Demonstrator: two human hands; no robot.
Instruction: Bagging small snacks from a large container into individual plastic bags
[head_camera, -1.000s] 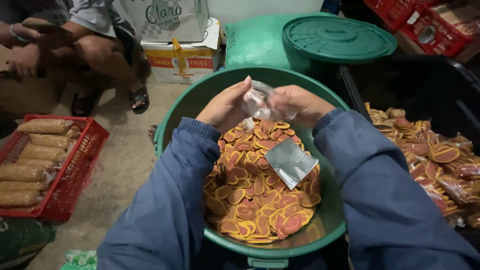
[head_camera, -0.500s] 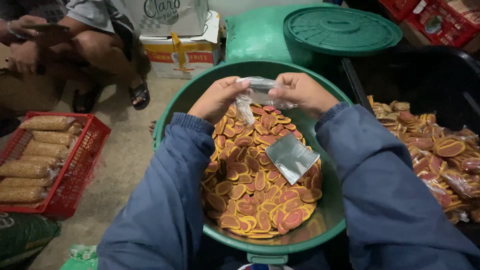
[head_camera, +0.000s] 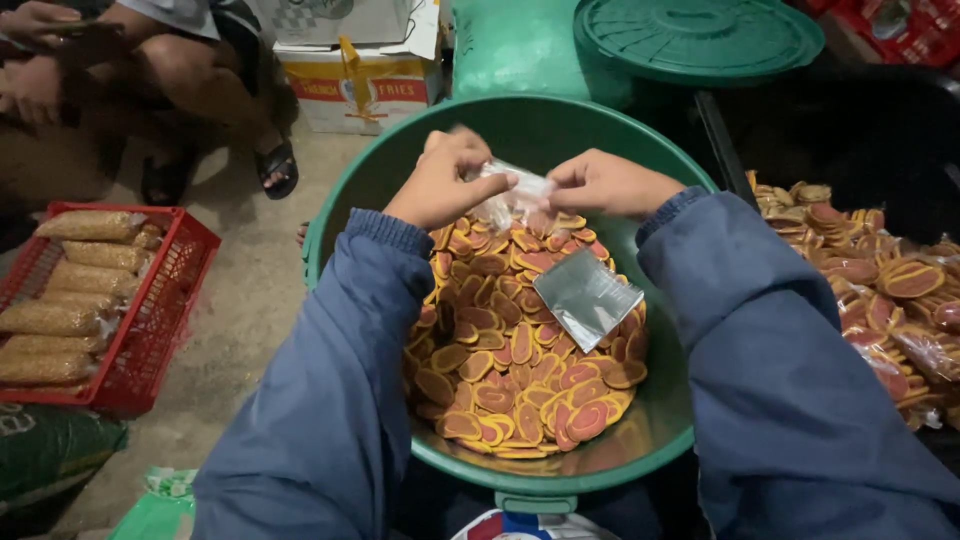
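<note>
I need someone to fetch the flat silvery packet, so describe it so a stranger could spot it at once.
Start at the big round green plastic tub filled with orange-and-red oval crackers. On top of that heap, toward its right side, below the two hands, lies the flat grey-silver foil packet. It is the only square, shiny, colourless thing among the oval snacks.

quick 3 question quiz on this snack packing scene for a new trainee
1. True or false: both hands grip the clear plastic bag above the green tub.
2. What lies flat on the orange oval snacks? A) a spoon B) a silvery packet C) a lid
3. Which side of the tub has the red crate of filled bags?

Key: 1 true: left hand and right hand pinch it. 2 B, the silvery packet. 3 The person's left.
</note>
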